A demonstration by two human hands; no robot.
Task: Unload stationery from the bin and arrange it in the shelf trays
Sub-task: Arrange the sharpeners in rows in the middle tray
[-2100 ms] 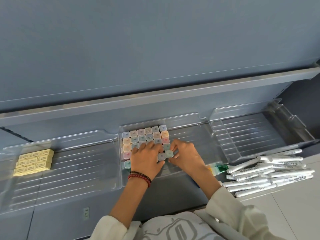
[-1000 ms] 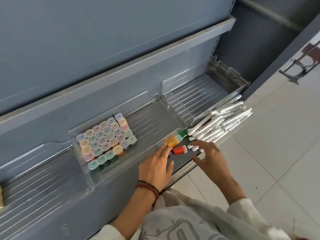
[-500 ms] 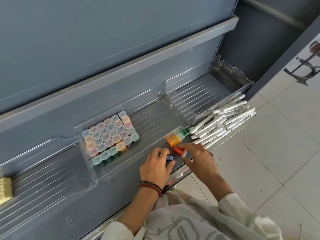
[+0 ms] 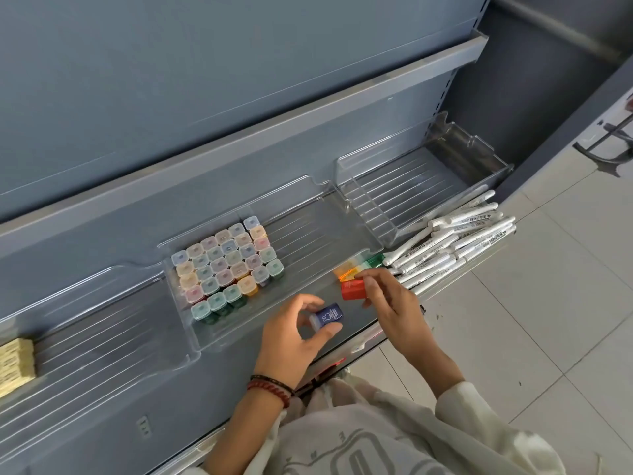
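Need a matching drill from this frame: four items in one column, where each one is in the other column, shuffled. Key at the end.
Items
1. blue eraser
2. red box
3. white pens
4. yellow blocks

Places
A. in the far-left tray
B. pinched in the right hand
C. piled in front of the right tray
D. held in the left hand

Pairs: 1-D, 2-B, 3-C, 4-A
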